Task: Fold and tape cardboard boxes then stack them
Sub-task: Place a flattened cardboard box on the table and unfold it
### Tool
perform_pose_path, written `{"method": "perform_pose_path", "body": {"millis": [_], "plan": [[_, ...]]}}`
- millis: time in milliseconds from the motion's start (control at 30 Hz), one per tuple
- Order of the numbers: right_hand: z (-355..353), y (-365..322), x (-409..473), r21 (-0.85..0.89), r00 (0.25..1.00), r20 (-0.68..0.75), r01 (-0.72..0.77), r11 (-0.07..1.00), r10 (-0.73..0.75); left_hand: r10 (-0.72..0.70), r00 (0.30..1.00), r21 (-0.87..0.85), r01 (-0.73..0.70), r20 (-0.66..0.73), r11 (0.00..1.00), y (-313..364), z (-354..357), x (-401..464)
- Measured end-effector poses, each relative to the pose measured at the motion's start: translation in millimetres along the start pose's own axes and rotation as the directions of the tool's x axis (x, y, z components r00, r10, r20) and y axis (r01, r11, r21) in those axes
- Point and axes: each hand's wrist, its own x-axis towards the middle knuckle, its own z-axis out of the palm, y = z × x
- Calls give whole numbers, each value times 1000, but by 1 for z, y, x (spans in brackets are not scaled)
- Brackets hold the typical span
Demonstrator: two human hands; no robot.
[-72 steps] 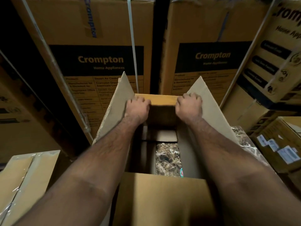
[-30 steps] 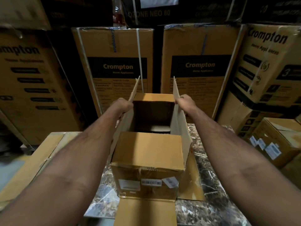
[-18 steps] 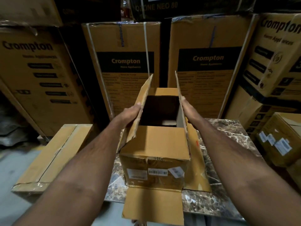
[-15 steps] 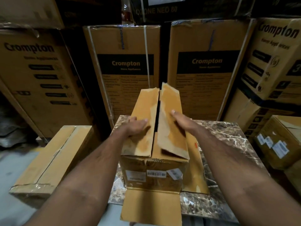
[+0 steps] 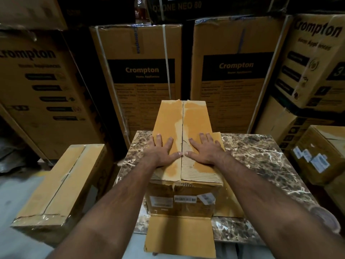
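Two flat hands hold the top of the box [image 5: 183, 186] closed: the left hand [image 5: 161, 153] lies on the left flap [image 5: 168, 120] and the right hand [image 5: 205, 151] on the right flap [image 5: 197, 118], each grip spread wide with fingers straight, pinching nothing. The thumbs nearly meet at the seam [image 5: 182, 126], which likely keeps both flap edges level and butted together so tape could bridge them. The box stands on the marble counter [image 5: 261, 161], near its left half, with a barcode label [image 5: 185, 199] on the near wall. One loose bottom flap [image 5: 179, 236] hangs out over the counter's near edge, and another piece of cardboard shows beside the box on the right, so the underside seems not yet closed. A tape roll [image 5: 325, 217] sits at the counter's right near corner, within easy reach of the right hand, probably set there for the taping step. To the left, lower down, a taped box [image 5: 61, 182] rests apart from the counter, seemingly finished. Large printed cartons [image 5: 141, 71] wall in the space behind.
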Motion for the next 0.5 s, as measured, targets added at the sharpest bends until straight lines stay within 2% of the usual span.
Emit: {"method": "perform_pose_path", "body": {"millis": [167,233,333,500], "plan": [[-7,-4,-3,-73,999,5,-54,996,54,117,986,66,-109,-121,992,5,13,-5],[-10,-5,-3,-68,997,-2,-77,995,77,73,982,51,-65,-174,997,18,21,-14],[1,-28,-16,55,996,-58,-63,996,67,-23,976,47,34,-217,998,17,29,-23],[29,-43,-68,101,973,-188,-119,988,137,6,969,29,1,-249,1000,20,27,-20]]}}
